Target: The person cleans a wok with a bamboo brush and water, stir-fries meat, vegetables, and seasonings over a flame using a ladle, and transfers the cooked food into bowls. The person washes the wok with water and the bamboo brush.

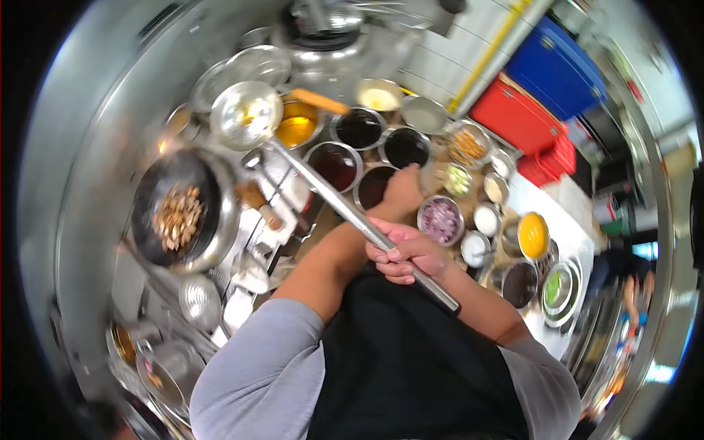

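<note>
With the ladle point(319, 182) grasped mid-handle by the right hand point(411, 253), its bowl beside the oil container point(295, 132) was best kept steady while the left hand point(403, 192), its grip impossible to tell, was extended over the dark sauce bowls point(334, 166).

The left arm point(323, 271) reaches forward and across toward the right, its hand point(405, 189) farthest out, fingertips unclear. The right forearm point(477, 295) angles inward, elbow bent; the right hand point(408, 253) is closed, fingers curled.

1 long ladle point(330, 192), 2 hands point(412, 255)
</note>
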